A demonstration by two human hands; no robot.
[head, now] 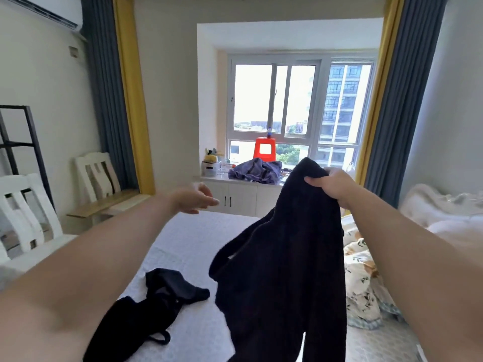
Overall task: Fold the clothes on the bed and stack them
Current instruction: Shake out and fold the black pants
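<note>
1. The right hand [333,185] is raised at about 2 o'clock of the view, its fingers and thumb curled round the top of a dark top [282,257].
2. The top hangs from that grip over the bed [188,239]; its lower part runs out of the bottom of the view, so I cannot tell whether it touches the sheet.
3. The left hand [194,198] reaches forward near the centre, fingers loosely extended and apart, holding nothing. It is well apart from the hanging top and is a little blurred.
4. A second dark garment [162,296] lies crumpled flat on the bed at about 7 o'clock, partly under the left forearm, with a thin strap looping at its near end.
5. A floral quilt [362,278] lies bunched along the bed's right edge at 4 o'clock, with a white blanket [444,212] beyond it at 3 o'clock.
6. At 12 o'clock the window [300,100] stands above a white cabinet [235,197], which carries a blue cloth [254,171] and a red stool [264,150].
7. Two white chairs [24,210] stand at 9 o'clock.
</note>
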